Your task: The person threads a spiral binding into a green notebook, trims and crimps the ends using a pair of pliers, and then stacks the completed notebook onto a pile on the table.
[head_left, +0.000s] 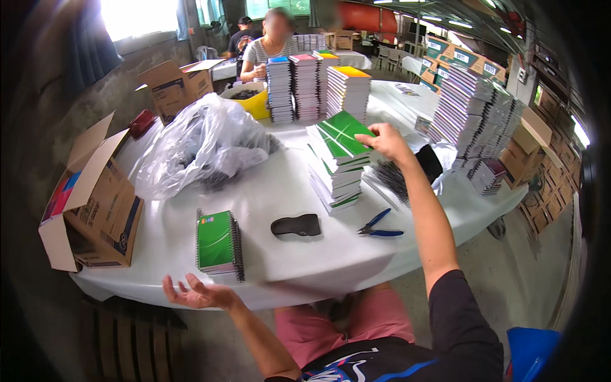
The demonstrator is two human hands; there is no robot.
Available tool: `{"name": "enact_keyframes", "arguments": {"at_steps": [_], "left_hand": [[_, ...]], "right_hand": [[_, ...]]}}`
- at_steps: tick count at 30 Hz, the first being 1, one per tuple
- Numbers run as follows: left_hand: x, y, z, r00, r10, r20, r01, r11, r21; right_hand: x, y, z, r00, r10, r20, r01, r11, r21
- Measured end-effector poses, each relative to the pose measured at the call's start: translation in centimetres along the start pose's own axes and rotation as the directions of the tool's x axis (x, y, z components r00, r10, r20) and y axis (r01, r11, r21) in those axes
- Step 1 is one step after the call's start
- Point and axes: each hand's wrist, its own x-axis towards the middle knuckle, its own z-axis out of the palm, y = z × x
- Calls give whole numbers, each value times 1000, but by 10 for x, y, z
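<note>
My right hand (387,141) pinches the right edge of a green-covered notebook (344,135) on top of a tall, uneven stack of green-edged books (334,184). No coil shows on that top book. My left hand (198,294) is palm up at the table's front edge, fingers spread and holding nothing. Just beyond it lies a small pile of green spiral notebooks (215,242), black coils along the right side. Between the two piles are a flat, black, rounded piece (296,225) and blue-handled pliers (380,232). Loose black spiral coils (389,181) lie right of the stack.
A clear plastic bag (203,146) bulges with dark coils at left, beside an open carton (102,213). Tall notebook stacks (305,89) stand at the back, near a yellow tub (256,105). More stacks (471,114) rise at right. A person (270,48) works across the white table (273,258).
</note>
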Motion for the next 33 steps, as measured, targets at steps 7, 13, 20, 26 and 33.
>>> {"name": "enact_keyframes", "arguments": {"at_steps": [7, 13, 20, 26, 33], "left_hand": [[-39, 124, 42, 804, -70, 591, 350, 859, -374], [-75, 107, 46, 385, -215, 898, 778, 599, -190], [-74, 116, 30, 11, 38, 999, -436, 899, -29], [-117, 80, 12, 18, 13, 1000, -610, 793, 1], [-155, 77, 16, 364, 213, 907, -585, 810, 44]], "right_hand": [[-80, -50, -13, 880, -273, -388, 424, 819, 387], [-187, -49, 28, 921, -390, 8, 309, 742, 596], [-82, 116, 41, 951, -143, -273, 147, 989, -7], [-57, 153, 92, 979, -156, -131, 54, 818, -572], [-12, 172, 83, 967, -242, -83, 149, 795, -588]]}}
